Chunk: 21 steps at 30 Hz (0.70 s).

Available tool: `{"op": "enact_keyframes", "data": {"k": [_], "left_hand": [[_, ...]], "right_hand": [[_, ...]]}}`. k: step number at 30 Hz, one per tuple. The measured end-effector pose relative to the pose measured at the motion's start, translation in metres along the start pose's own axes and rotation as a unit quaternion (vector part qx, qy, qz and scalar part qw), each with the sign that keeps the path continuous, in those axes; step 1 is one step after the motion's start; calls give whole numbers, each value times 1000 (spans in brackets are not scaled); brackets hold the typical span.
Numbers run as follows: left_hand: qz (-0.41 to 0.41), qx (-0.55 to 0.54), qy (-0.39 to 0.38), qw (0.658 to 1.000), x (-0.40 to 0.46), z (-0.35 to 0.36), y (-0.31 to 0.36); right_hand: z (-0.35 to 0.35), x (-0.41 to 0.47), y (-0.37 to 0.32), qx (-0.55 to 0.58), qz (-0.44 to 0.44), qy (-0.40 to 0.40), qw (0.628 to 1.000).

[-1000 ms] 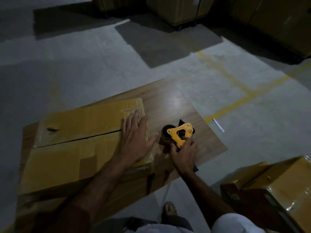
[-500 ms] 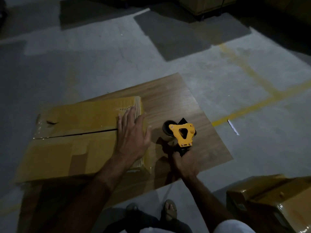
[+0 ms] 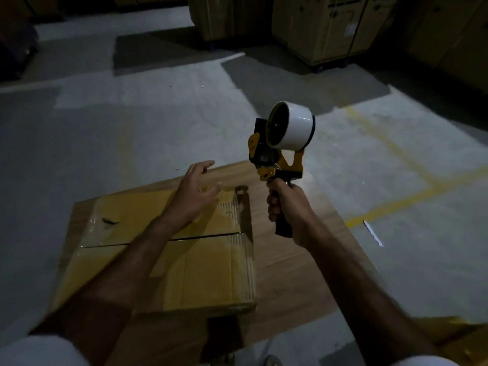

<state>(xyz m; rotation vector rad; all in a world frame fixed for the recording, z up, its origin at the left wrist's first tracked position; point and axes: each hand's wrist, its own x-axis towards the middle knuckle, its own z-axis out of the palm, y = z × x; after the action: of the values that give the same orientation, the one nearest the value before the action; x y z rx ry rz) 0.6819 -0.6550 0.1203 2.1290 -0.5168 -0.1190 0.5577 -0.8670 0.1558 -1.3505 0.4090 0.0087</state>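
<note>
Yellow and black, the tape dispenser (image 3: 274, 157) sits in your right grip (image 3: 289, 210), whose fingers are clenched round its black handle. You hold it upright in the air over the right part of the wood-grain surface (image 3: 303, 260). The white tape roll (image 3: 295, 126) is at the top and the yellow frame sits below it. No part of the dispenser touches the box or the surface.

Your left grip (image 3: 194, 191) is released, with the fingers spread, slightly bent and holding nothing. It hangs over the far right part of the cardboard box (image 3: 184, 273); whether it touches the top, you cannot tell from this view.

The box lies flat on the left part of the surface. Its two top flaps meet in a dark seam that runs left to right, and the top has a glossy sheen. A small dark tear (image 3: 111, 221) shows on the far flap, towards the left.

Around the surface lies the grey concrete floor (image 3: 158, 128), marked with yellow lines (image 3: 396, 204) on your right. A white scrap (image 3: 372, 233) lies on the floor just beside the surface's right edge. Tall cartons (image 3: 330, 27) stand at the back, and another brown box (image 3: 454, 336) shows at the lower right.
</note>
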Motion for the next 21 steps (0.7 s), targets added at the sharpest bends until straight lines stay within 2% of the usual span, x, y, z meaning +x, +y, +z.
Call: {"op": "enact_keyframes", "data": {"k": [8,14,18,21], "left_hand": [[-48,-102,-182,977,38,-17,-22],[-68,-148,-296,941,55,-9,-10],[-65,-134,-361,920,63,-6,-6],[-35,-80,-393,915,69,-6,-5]], "right_hand": [[40,4,6,-69,11,56,996],[53,-8,12,-102,21,73,992],[60,-16,20,-117,27,92,989],[64,-21,24,-114,40,102,987]]}}
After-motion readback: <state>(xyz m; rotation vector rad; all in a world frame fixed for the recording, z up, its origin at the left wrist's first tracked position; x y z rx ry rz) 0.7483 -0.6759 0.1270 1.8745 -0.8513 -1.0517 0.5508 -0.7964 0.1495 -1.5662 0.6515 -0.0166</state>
